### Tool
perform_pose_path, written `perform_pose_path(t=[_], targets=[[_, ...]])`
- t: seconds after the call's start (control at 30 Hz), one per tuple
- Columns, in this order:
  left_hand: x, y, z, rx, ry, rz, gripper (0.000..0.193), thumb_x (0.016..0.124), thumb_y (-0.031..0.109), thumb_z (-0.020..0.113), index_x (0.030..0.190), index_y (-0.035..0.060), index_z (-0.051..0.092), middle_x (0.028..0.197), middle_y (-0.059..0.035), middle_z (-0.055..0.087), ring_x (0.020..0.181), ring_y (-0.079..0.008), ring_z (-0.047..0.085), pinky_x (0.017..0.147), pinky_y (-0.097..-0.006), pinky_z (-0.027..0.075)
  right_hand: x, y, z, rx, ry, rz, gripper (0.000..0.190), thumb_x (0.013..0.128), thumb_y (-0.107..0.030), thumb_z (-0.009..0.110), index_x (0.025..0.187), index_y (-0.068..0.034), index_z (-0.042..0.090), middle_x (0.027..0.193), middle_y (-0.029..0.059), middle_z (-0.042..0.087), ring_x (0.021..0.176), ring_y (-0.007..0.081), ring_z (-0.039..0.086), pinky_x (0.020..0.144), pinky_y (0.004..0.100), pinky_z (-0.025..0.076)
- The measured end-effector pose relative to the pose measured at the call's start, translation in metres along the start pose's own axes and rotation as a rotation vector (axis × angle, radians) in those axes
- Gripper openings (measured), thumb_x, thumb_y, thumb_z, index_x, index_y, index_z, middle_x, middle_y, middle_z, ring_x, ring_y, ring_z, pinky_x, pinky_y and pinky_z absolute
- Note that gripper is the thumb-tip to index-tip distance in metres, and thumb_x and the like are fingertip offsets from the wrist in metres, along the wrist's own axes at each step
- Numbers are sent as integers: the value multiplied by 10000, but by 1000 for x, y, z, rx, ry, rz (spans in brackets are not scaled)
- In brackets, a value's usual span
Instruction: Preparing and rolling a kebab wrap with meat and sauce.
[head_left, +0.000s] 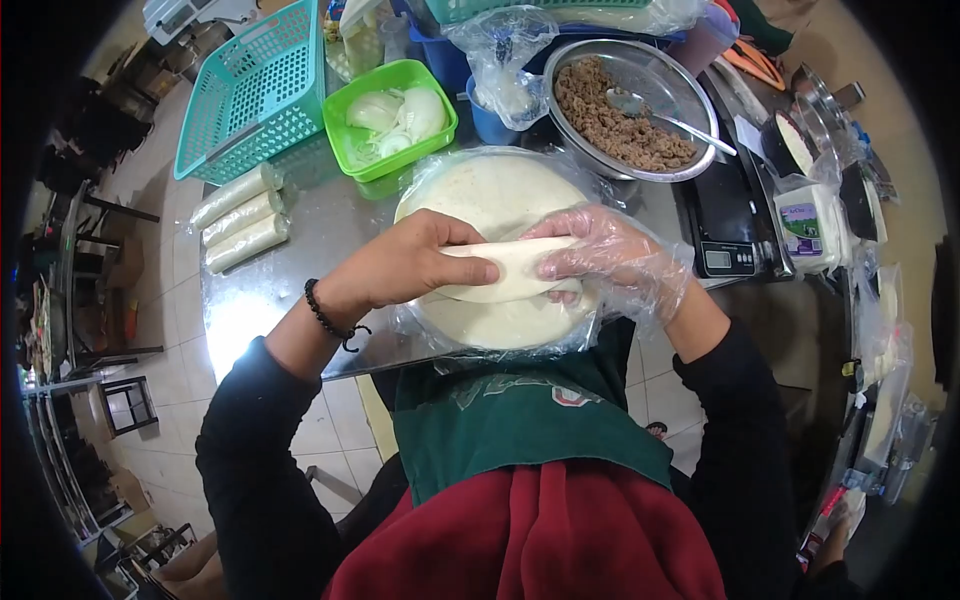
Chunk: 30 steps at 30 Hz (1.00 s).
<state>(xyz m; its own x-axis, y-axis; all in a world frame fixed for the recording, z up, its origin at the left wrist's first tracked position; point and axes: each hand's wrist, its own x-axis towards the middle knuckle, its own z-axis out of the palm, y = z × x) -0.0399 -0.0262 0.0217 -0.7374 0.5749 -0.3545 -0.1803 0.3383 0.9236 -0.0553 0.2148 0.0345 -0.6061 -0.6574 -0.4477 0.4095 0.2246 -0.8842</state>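
Note:
Both of my hands grip a rolled flatbread (510, 262) above a stack of round flatbreads (502, 187) lying on clear plastic. My bare left hand (416, 259) holds the roll's left end, thumb on the near face. On the other end is my right hand (600, 251), inside a clear plastic glove, with its thumb on the near face and fingertips showing underneath. Whatever the roll may enclose is hidden. Beyond the stack, a steel bowl (667, 90) holds cooked minced meat (600, 112) and a metal spoon (675, 127).
Three plastic-wrapped rolls (244, 217) lie on the steel table (315, 322) at left. Behind stand a turquoise basket (259, 90), a green tub (345, 161) of sliced onion and a blue cup (491, 127). A digital scale (727, 259) sits right. Someone else's hand (844, 517) shows at lower right.

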Motion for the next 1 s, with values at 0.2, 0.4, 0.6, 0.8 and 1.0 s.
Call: perform_pose_path(t=[0.2, 0.4, 0.6, 0.8, 1.0], targets=[[-13, -15, 6, -3, 140, 145, 325, 793, 212, 664, 1030, -4, 620, 910, -86, 613, 810, -152, 565, 710, -269, 448, -5, 21, 1, 128, 66, -51, 336, 830, -71, 622, 1150, -7, 546, 919, 82, 602, 697, 110, 586, 569, 214, 489], [-23, -20, 30, 448, 351, 114, 315, 817, 139, 598, 1119, 50, 590, 1042, -144, 522, 975, -281, 519, 831, -332, 434, -16, 31, -7, -453, 233, -200, 361, 840, -195, 626, 1162, -52, 551, 962, 119, 599, 858, 207, 587, 710, 310, 501], [-35, -22, 27, 916, 436, 438, 392, 792, 123, 621, 1172, 56, 551, 1147, -153, 519, 1042, -345, 503, 879, -387, 414, -24, 38, -6, -1230, 393, -648, 409, 811, -287, 635, 1160, -83, 574, 984, 152, 594, 958, 298, 551, 849, 391, 458], [-22, -23, 16, 420, 435, 243, 277, 823, 155, 635, 1042, -14, 625, 906, -171, 643, 839, -265, 613, 767, -335, 464, -15, 33, -16, -1049, 399, -567, 388, 818, -327, 621, 1110, -72, 603, 906, 145, 603, 845, 288, 572, 788, 390, 453], [-16, -24, 30, 702, 601, 143, 271, 816, 174, 637, 1020, -2, 610, 923, -176, 613, 809, -292, 585, 726, -352, 462, -15, 31, -20, -922, 442, -419, 329, 842, -296, 599, 1076, -66, 620, 853, 148, 608, 812, 286, 575, 748, 395, 449]])
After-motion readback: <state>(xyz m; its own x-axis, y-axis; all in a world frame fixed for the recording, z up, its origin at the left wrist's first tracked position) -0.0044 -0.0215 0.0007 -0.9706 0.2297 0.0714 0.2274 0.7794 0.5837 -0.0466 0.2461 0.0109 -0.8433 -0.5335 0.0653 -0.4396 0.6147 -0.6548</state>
